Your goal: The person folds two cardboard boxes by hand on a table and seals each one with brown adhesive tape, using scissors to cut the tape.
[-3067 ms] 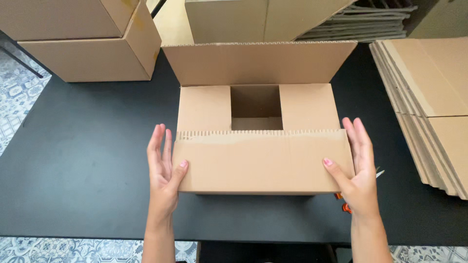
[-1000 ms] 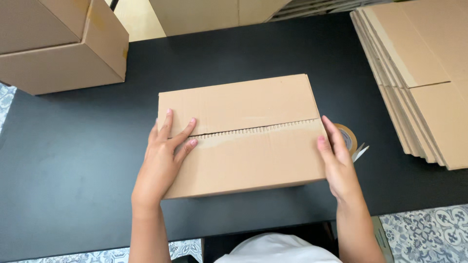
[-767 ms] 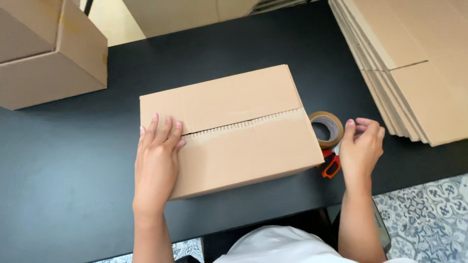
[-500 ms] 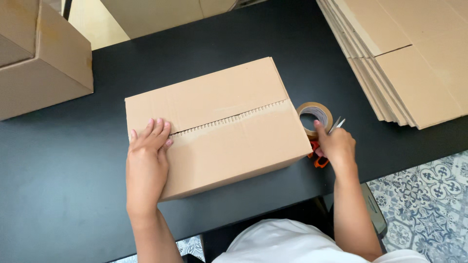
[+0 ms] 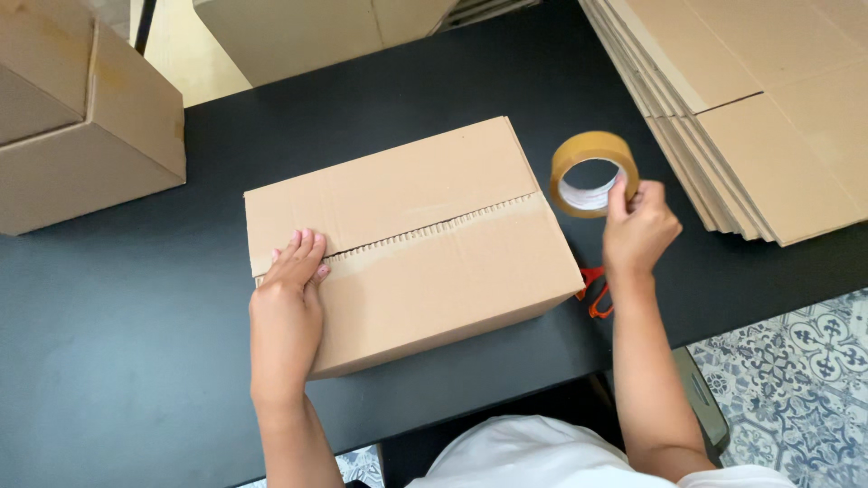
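A closed cardboard box (image 5: 425, 244) lies on the black table (image 5: 117, 361), its two top flaps meeting along a zigzag seam. My left hand (image 5: 287, 303) rests flat on the box's top near the left end of the seam, fingers together. Just right of the box, my right hand (image 5: 637, 226) holds a roll of brown packing tape (image 5: 593, 173) upright above the table, thumb and fingers pinching its lower right rim. Orange-handled scissors (image 5: 595, 291) lie on the table below that hand, partly hidden by my wrist and the box.
A stack of flattened cardboard sheets (image 5: 759, 99) fills the upper right. A made-up box (image 5: 81, 126) sits at the upper left and another (image 5: 316, 32) stands behind the table. Patterned floor tiles (image 5: 796, 380) show past the table's near right edge.
The box's flaps were folded shut. My right hand left the box's right side, reached to the tape roll beside it and lifted it. My left hand stayed pressed on the top.
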